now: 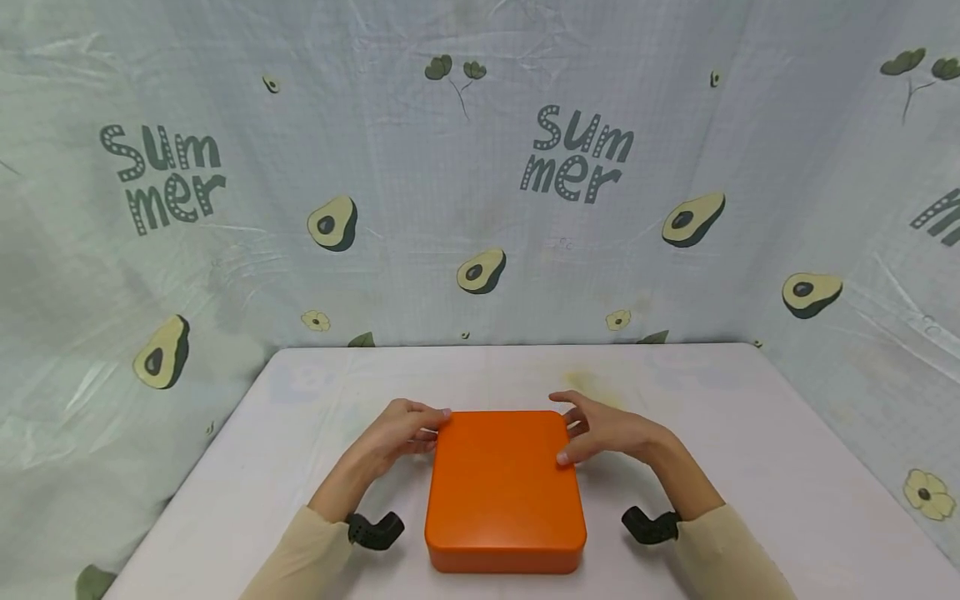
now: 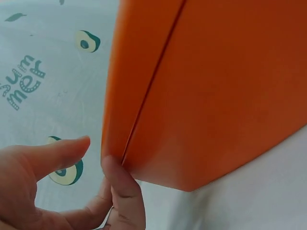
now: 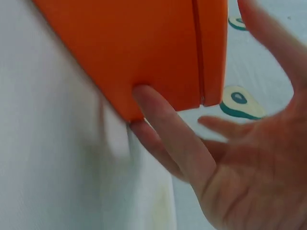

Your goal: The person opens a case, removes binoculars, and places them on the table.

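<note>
An orange lidded box [image 1: 504, 483] with rounded corners lies flat on the white table between both hands. A thin seam runs around its side, seen in both wrist views. My left hand [image 1: 405, 433] is at the far left corner; in the left wrist view a fingertip [image 2: 114, 167] touches the side by the seam, while the thumb [image 2: 67, 152] stands off the lid. On the far right side, my right hand [image 1: 600, 432] has its fingers spread. One fingertip [image 3: 144, 93] touches the box wall below the seam, and the thumb is at the lid's edge in the head view.
The white table [image 1: 750, 500] reaches back to a hanging cloth [image 1: 412, 167] printed with avocados and "summer". Black wrist mounts [image 1: 375, 531] jut inward from both beige sleeves [image 1: 300, 558], close to the box's sides.
</note>
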`<state>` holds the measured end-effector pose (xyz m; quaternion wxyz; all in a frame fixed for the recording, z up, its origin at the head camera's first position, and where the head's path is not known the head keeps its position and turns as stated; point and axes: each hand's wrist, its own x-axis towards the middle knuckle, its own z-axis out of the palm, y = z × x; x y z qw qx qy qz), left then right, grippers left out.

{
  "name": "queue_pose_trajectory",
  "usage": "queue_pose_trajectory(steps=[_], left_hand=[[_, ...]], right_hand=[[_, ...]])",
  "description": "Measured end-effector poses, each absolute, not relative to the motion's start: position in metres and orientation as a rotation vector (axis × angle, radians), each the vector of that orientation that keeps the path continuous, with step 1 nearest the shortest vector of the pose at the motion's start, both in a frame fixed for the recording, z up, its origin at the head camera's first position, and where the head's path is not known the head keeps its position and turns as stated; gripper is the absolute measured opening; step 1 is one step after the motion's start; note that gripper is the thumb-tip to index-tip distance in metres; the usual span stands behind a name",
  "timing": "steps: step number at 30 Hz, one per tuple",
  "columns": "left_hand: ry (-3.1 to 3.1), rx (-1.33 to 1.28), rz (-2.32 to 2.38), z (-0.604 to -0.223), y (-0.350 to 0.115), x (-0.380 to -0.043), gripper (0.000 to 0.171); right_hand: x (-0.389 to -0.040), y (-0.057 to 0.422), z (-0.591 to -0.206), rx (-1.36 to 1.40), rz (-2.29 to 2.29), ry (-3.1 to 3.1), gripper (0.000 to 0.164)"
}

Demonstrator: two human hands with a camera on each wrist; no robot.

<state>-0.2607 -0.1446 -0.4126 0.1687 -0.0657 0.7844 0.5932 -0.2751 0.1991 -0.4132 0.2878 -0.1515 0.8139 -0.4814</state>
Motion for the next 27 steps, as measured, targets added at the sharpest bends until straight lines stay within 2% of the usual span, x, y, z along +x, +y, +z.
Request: queue_pose_trajectory(steps=[4, 9, 17, 27], left_hand=[[2.207, -0.202, 1.687, -0.412, -0.146, -0.262, 0.034], [2.133, -0.238, 1.745, -0.412, -0.152, -0.263, 0.038], [2.089, -0.242, 1.762, -0.412, -0.152, -0.262, 0.033], [2.043, -0.231, 1.790, -0.410, -0.149, -0.260, 0.029]], right_hand=[[-0.272, 0.205, -0.412, -0.571, -1.193, 2.140, 0.120], [-0.272, 0.211, -0.413, -0.702, -1.236, 1.888, 0.131], [-0.271, 0.200, -0.420, -0.768, -1.110, 2.092, 0.139], [-0.274, 0.198, -0.425, -0.810, -1.006, 2.264, 0.138]])
